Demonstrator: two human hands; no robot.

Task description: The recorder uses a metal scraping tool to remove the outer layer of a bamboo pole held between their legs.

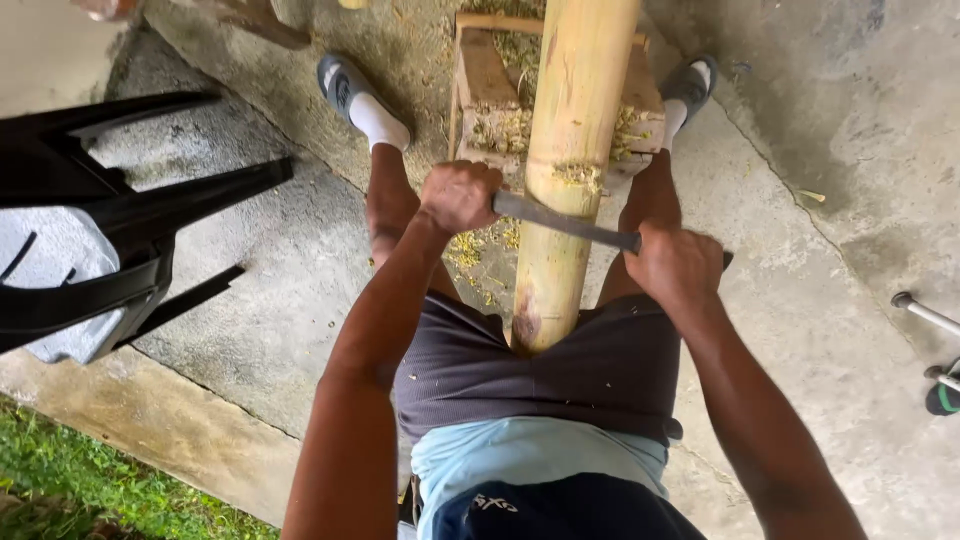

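Observation:
A thick yellow bamboo pole (572, 120) runs from between my thighs up over a wooden stand (485, 75). A dark flat blade (560, 220) lies across the pole. My left hand (458, 195) grips the blade's left end. At the right end, my right hand (675, 265) is closed around its handle. Yellow shavings (580, 172) cling to the pole just above the blade. More shavings lie on the stand and on the ground under it.
A black plastic chair (100, 220) lies tipped at the left on the concrete floor (850, 150). Grass (80, 490) borders the slab at the lower left. Metal rods (925, 315) poke in at the right edge. My feet in grey sandals flank the stand.

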